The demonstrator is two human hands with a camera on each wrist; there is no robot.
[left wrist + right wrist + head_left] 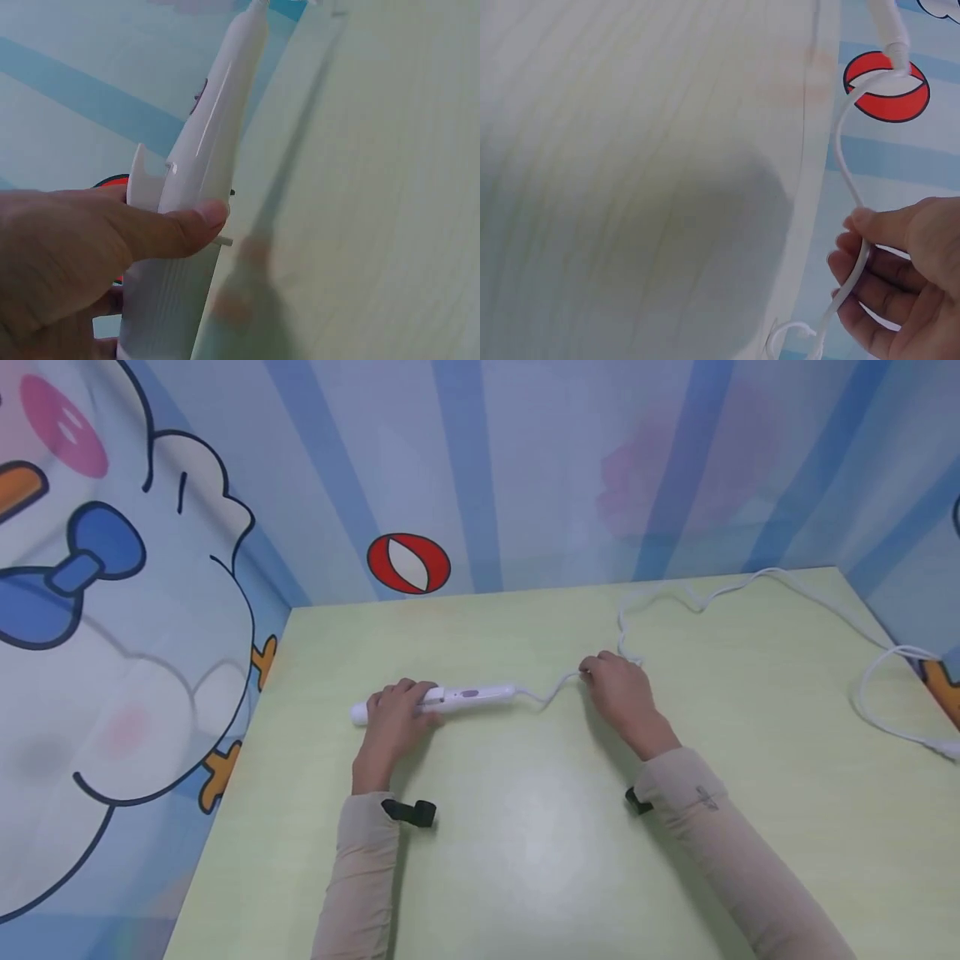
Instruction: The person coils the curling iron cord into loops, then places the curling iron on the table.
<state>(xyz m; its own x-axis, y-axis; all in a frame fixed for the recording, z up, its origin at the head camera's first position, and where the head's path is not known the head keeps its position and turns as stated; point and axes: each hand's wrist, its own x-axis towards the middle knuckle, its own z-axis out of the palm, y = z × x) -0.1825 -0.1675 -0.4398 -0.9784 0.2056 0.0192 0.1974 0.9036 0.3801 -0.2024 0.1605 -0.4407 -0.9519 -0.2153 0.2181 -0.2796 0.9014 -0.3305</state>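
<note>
A white curling iron (480, 695) with a purple button lies crosswise above the middle of the table. My left hand (396, 720) grips it around its left part, the thumb across its near side and the other fingers behind it, as the left wrist view shows. Beside the thumb, the raised tab of a lever (137, 176) sticks up. A white cord (842, 150) leaves the iron's right end. My right hand (621, 693) pinches this cord between thumb and forefinger a short way from the iron, and the cord crosses the other curled fingers.
The rest of the cord (817, 602) runs in bends along the back of the pale table (525, 843) to a plug (943, 747) at the right edge. A printed cloth wall (540, 468) with stripes and cartoon figures stands behind and at the sides.
</note>
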